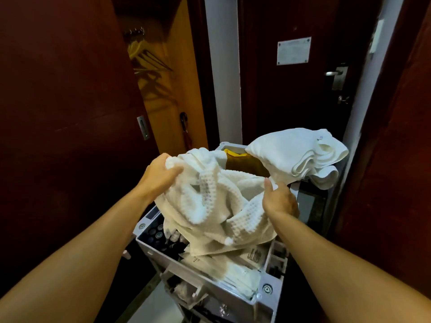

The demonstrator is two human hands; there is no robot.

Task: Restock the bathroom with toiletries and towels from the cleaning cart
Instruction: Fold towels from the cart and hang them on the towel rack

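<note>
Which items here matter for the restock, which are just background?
Job:
waffle-weave towel, gripped by left hand and right hand
folded white towels
cleaning cart
small bottles

Background:
hangers
umbrella
door handle
door notice

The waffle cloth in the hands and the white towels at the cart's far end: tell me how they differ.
The waffle cloth is bunched and loose; the white towels lie folded in layers. The waffle cloth has a raised grid weave, while the towels look smooth. The left hand grips the cloth and the right hand touches it; no hand is on the towels. Both are pale and sit on the cart.
</note>
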